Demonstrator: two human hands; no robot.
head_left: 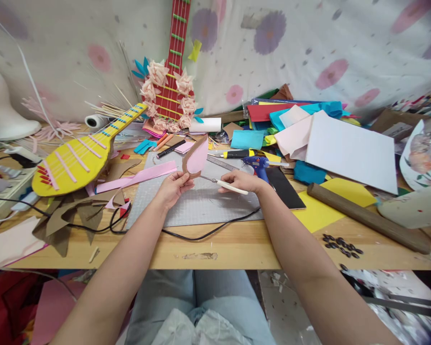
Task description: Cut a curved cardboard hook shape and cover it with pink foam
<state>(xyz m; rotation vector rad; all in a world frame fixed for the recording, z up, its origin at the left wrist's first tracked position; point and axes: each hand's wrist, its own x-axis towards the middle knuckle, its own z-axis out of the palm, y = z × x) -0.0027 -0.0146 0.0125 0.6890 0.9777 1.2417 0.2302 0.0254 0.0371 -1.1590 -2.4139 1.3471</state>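
Over a grey mat, the left hand holds a pink-and-brown cutout, the right hand white-handled scissors.

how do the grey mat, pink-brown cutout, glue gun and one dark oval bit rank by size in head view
1. Grey mat
2. Pink-brown cutout, glue gun: too alike to rank
3. Dark oval bit

Scissors: handles partly covered by right hand; blade tips too small to tell whether they bite into teardrop-shaped paper piece. Left hand: finger ends partly out of sight behind same piece. Black cord passes hidden beneath left forearm. Red paper guitar: neck cut off by top edge. Flower-painted white sheet cut by right edge. Ruler markings too small to read.
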